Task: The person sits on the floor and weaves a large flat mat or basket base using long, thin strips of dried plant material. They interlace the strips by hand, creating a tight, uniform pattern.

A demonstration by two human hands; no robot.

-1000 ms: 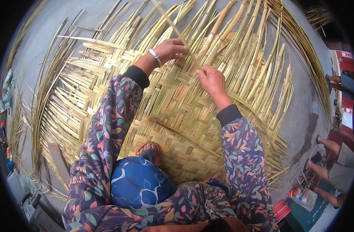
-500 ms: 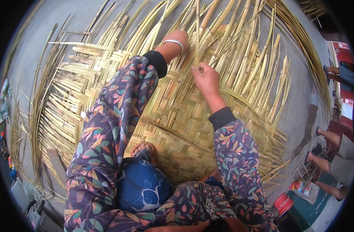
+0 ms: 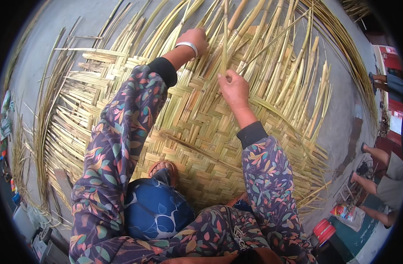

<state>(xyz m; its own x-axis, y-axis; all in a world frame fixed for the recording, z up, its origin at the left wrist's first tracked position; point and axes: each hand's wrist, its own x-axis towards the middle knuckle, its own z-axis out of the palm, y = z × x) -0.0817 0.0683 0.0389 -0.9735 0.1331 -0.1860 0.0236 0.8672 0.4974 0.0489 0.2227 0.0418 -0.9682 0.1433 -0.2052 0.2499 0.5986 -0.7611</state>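
I see the large flat mat of woven pale-yellow bamboo strips spread on the grey concrete floor, with its unwoven strip ends fanning outward, which I judge keeps each loose end free to be lifted and crossed. I sit on the woven part itself; a foot in a brown sandal rests on the weave beside a blue patterned knee, and that weight seems to pin the finished section flat.

My right hand is closed around a single upright pale bamboo strip, fingers curled at its lower part where it meets the weave, so the strip stands raised above its neighbours. The wrist is bent slightly back, the forearm in a floral sleeve coming up from the lower edge.

My left hand, wearing a white bangle, reaches further out, arm almost straight. It lies knuckles-up among the loose strips, fingers tucked down into them; I cannot tell whether it grips one or only presses them aside.

At the right edge, another person's legs stand well apart from the mat.
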